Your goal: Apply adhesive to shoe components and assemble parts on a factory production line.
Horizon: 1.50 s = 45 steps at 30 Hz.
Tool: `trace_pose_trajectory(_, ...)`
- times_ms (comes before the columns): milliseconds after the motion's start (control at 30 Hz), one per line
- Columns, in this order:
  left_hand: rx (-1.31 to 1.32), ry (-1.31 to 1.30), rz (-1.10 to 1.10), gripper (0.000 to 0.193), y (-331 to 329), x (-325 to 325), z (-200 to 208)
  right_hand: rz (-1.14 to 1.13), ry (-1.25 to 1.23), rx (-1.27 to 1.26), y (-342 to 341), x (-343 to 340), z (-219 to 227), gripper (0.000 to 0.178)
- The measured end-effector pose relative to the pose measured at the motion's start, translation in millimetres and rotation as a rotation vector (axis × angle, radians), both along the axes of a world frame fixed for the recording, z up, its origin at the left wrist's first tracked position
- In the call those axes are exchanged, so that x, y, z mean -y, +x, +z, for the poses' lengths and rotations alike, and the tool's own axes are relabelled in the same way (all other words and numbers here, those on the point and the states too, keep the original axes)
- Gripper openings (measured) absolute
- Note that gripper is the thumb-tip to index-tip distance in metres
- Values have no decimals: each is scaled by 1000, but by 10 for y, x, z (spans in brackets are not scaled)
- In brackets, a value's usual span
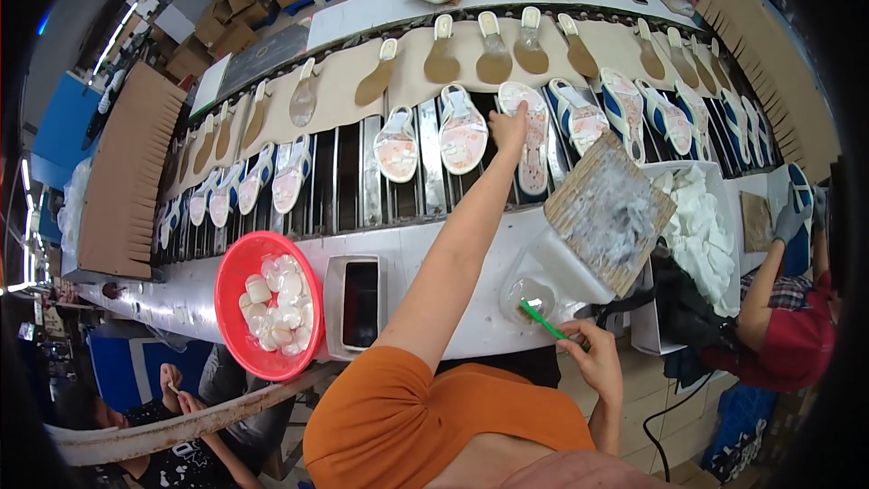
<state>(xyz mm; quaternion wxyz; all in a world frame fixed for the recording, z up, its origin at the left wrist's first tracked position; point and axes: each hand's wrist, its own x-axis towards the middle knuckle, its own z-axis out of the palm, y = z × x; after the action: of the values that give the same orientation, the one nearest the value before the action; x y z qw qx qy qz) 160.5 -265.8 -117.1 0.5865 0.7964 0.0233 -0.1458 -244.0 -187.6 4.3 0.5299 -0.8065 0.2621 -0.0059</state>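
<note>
My left hand [510, 132] reaches out over the roller conveyor with its fingers closed on the left edge of a white and blue sandal upper [536, 158] that lies bottom up. Low at the right, my right hand [595, 355] grips a green-handled brush [543, 319]. The brush head dips toward a clear cup [520, 301] on the white bench. More sandal uppers [396, 147] lie in a row to both sides. Behind them, a row of brown soles [493, 63] with pale heels rests on a beige cloth strip [344, 91].
A red basin [237, 263] of whitish rounded pieces and a white box with dark contents [330, 308] stand at left. A stained wooden board [615, 208] tilts beside a bin of white cloths [701, 226]. At right a gloved co-worker holds a shoe [798, 226]; another person sits lower left.
</note>
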Motion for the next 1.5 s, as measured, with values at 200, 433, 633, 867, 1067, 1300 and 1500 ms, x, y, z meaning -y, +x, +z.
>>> trace_pose_trajectory(200,65,-406,-406,65,-142,-158,-115,6,186,46,60,177,-74,20)
trace_pose_trajectory(433,268,-266,-527,75,-138,-180,-26,0,161,76,72,163,-67,20)
trace_pose_trajectory(633,481,-351,-383,74,-203,-228,534,-6,113,91,-14,134,5,23)
trace_pose_trajectory(867,654,-820,387,57,-215,-1090,1908,-4,54,168,-56,12,73,21)
trace_pose_trajectory(1067,416,-1219,-332,88,-1155,-2773,1634,-95,-195,161,-11,-24,-61,18)
trace_pose_trajectory(1300,121,-1089,41,80,-1958,-3305,878,5,-645,-42,168,-292,84,12)
trace_pose_trajectory(1500,318,-277,57,67,-2302,-3389,214,43,-800,-124,223,-434,101,10)
